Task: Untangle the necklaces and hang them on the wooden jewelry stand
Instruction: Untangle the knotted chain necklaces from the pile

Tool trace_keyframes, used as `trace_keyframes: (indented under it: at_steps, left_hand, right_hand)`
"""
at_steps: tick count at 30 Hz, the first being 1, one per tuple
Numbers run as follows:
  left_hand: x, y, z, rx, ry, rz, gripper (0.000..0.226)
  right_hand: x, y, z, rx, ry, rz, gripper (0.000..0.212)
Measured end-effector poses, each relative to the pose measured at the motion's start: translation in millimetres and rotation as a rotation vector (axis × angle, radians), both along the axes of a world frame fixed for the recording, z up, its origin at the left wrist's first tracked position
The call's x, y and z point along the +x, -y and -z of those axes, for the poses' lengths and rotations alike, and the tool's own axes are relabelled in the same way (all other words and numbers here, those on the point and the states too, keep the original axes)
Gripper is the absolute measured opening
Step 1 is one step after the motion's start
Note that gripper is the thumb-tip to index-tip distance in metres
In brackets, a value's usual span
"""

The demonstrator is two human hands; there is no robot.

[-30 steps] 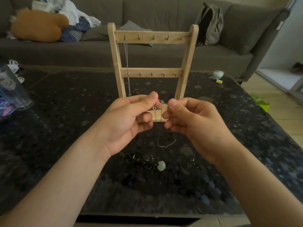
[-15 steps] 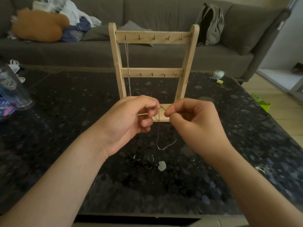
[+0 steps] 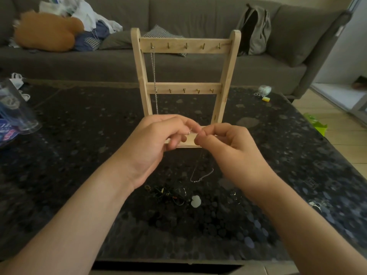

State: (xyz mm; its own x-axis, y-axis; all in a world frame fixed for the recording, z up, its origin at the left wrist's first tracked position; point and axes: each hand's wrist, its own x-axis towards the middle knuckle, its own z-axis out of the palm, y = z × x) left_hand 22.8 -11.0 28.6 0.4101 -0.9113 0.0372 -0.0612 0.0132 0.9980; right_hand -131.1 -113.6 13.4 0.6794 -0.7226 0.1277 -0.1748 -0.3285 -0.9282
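A wooden jewelry stand point(image 3: 228, 72) with two hook rails stands on the dark table. One silver chain point(image 3: 154, 76) hangs from the top rail's leftmost hook. In front of the stand's base my left hand point(image 3: 156, 139) and my right hand point(image 3: 228, 147) meet, each pinching an end of a thin silver necklace point(image 3: 200, 175). Its loop dangles below my hands, just above the table. A tangle of dark necklaces point(image 3: 168, 194) with a pale pendant point(image 3: 196, 201) lies on the table under my wrists.
The dark speckled table point(image 3: 79, 155) holds a clear plastic container point(image 3: 15, 112) at the left, small items point(image 3: 264, 92) at the back right and small rings point(image 3: 315, 204) at the right. A grey sofa point(image 3: 188, 62) with clothes and a backpack stands behind.
My hands have lowered slightly and drawn together in front of the stand's base. The thin necklace still dangles between them, swinging a little.
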Motion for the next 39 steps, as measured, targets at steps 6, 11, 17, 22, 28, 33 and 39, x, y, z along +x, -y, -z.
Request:
trace_keyframes:
  at_steps: [6, 11, 17, 22, 28, 33, 39]
  left_hand:
    - [4.5, -0.5, -1.5, -0.080, -0.197, -0.007, 0.034]
    - [4.0, 0.8, 0.6, -0.085, -0.211, 0.028, 0.033]
    - [6.4, 0.9, 1.9, -0.123, -0.150, 0.035, 0.028]
    - [5.6, -0.5, 2.2, -0.207, -0.042, 0.043, 0.038]
    - [5.8, 1.0, 2.8, -0.264, 0.124, -0.033, 0.061]
    - [6.0, 1.4, 2.8, -0.261, 0.241, -0.083, 0.071]
    - [6.1, -0.3, 0.6, -0.236, 0.529, -0.154, 0.064]
  right_hand:
    - [-1.3, 8.9, 2.6, 0.184, 0.047, -0.020, 0.031]
    - [-1.1, 9.1, 1.7, 0.307, 0.098, -0.064, 0.017]
    - [-1.4, 7.3, -0.8, 0.317, 0.105, -0.079, 0.016]
    - [-0.9, 7.5, -1.9, 0.308, 0.074, -0.083, 0.021]
    - [-0.1, 7.4, 0.1, 0.365, 0.065, -0.057, 0.016]
    - [2.8, 5.6, 2.7, 0.320, 0.018, -0.028, 0.018]
    - [-1.6, 2.2, 0.7, 0.150, -0.066, -0.016, 0.018]
